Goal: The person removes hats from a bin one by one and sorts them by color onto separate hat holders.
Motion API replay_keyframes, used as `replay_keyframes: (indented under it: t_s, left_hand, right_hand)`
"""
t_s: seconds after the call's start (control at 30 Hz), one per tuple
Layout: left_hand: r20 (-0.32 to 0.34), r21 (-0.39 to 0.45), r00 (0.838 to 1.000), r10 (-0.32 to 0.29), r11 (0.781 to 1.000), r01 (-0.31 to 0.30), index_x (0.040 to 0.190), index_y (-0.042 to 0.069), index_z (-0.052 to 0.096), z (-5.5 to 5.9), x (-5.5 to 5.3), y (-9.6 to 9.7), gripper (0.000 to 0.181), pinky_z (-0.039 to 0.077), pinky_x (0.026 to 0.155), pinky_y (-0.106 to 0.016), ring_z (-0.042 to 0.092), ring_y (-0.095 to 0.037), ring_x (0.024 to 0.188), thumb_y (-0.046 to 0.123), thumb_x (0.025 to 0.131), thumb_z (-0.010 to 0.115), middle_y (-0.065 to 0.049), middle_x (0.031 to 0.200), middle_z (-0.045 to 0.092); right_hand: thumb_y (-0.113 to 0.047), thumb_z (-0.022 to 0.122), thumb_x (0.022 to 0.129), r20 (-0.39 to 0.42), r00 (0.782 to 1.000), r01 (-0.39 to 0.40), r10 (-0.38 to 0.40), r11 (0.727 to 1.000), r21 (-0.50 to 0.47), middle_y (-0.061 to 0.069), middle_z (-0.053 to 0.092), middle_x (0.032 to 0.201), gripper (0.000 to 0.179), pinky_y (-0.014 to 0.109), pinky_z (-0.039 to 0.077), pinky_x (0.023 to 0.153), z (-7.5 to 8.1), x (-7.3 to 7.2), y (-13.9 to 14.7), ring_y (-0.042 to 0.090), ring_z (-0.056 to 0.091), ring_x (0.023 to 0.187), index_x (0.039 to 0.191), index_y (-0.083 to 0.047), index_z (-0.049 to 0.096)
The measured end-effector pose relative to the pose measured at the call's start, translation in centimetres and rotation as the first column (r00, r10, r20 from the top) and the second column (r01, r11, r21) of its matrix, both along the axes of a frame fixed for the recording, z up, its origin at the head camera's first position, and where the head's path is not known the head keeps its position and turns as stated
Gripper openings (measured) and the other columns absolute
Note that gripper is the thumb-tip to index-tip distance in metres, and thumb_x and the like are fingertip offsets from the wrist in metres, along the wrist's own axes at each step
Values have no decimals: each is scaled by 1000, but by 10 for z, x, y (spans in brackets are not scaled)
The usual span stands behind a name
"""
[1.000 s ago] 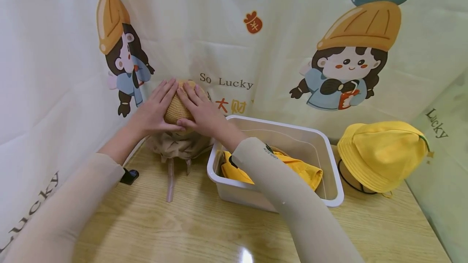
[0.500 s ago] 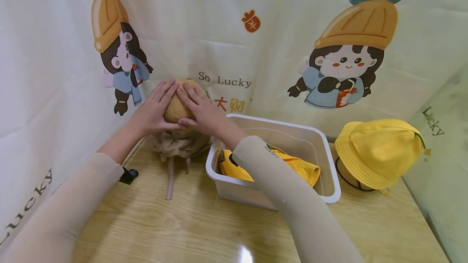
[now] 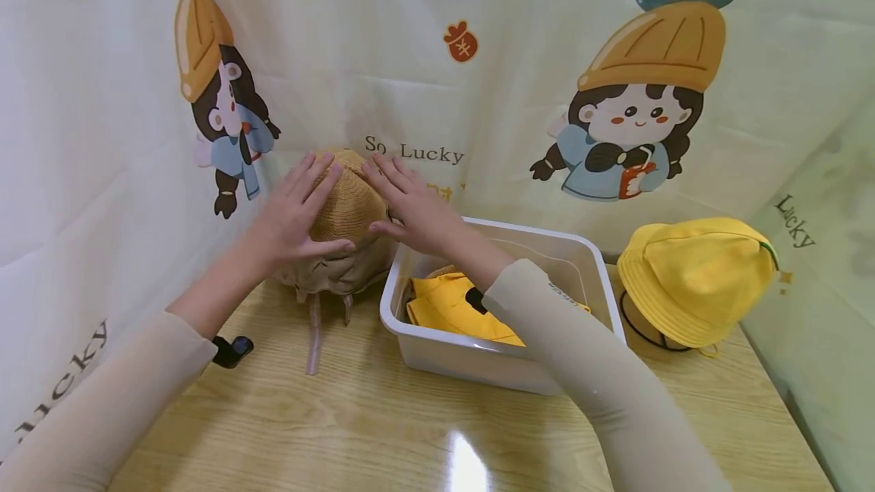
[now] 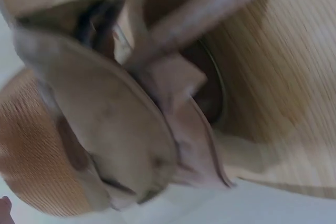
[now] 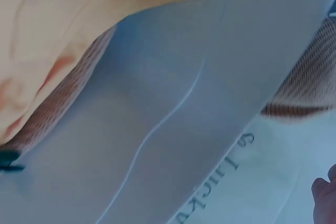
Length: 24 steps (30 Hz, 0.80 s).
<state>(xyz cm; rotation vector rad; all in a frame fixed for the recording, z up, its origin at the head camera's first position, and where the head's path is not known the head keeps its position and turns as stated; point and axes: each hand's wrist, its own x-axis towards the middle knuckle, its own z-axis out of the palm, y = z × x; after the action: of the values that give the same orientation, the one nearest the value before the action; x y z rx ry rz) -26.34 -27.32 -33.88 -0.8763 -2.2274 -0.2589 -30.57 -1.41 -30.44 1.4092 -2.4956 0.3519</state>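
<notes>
A tan woven hat [image 3: 350, 207] with a gathered greyish-brown cloth brim [image 3: 335, 268] sits upright at the back left, straps hanging from it. My left hand [image 3: 294, 211] is beside the crown's left side, fingers straight and thumb spread in front; whether it touches is unclear. My right hand [image 3: 424, 207] is at the crown's right side, fingers straight, above the bin's back left corner. In the left wrist view the cloth brim [image 4: 110, 114] and woven crown [image 4: 37, 156] are blurred. The right wrist view shows a bit of the woven crown [image 5: 312, 72]. Neither hand grips anything.
A white plastic bin [image 3: 465, 359] in the middle holds yellow cloth hats [image 3: 458, 310]. A yellow bucket hat [image 3: 704, 272] rests on a stand at the right. A small black object [image 3: 232, 351] lies by my left sleeve. Printed curtains enclose the wooden table [image 3: 355, 431].
Both hands rested on the woven crown with the thumbs nearly meeting. Now they have moved apart, the right hand going right, and more of the crown shows.
</notes>
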Motion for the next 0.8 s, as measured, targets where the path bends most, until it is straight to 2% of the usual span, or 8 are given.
replay_keyframes:
  t_s: [0.07,0.27,0.4,0.6,0.7,0.8]
  left_hand:
    - [-7,10,999,-32,999,32,153,1,34,0,7,10,106,23,118,-61,26,-50,145,82,85,46,-25,157,33]
    - [53,-13,996,-74,997,75,157,5,29,0,35,39,96,22,120,-56,24,-46,147,76,92,38,-16,163,26]
    - [75,-28,991,-112,993,114,155,4,32,-5,51,61,94,22,120,-54,23,-42,149,75,94,35,-15,163,27]
    - [86,-96,985,-152,982,160,156,4,31,-15,68,92,97,20,122,-51,17,-37,152,78,93,28,-15,164,25]
    - [77,-140,983,-164,975,173,156,5,31,-19,73,104,97,22,120,-54,17,-37,152,78,93,26,-16,163,25]
    - [107,-166,982,-156,971,173,157,7,29,-24,77,113,96,21,120,-55,15,-37,152,78,93,23,-15,164,23]
  right_hand:
    - [-46,62,96,16,1000,-3,3,1000,-30,5,2,169,90,39,2,125,1,0,13,28,-2,154,162,-18,9]
    - [-43,66,95,32,999,7,-5,998,-63,3,7,168,87,43,10,125,1,3,46,27,2,155,162,-18,15]
    - [-40,67,94,57,998,7,-3,998,-70,0,9,168,85,43,14,124,-3,8,66,24,3,155,161,-18,20]
    - [-37,70,93,76,997,24,-23,1000,-12,0,9,168,86,48,19,122,-8,18,93,24,5,155,161,-21,20]
    - [-36,70,93,101,994,31,-34,999,32,-1,7,168,86,49,20,122,-10,21,104,25,5,155,161,-22,19]
    - [-39,69,93,144,988,39,-51,996,84,0,8,168,85,50,21,121,-13,22,114,25,6,155,161,-24,20]
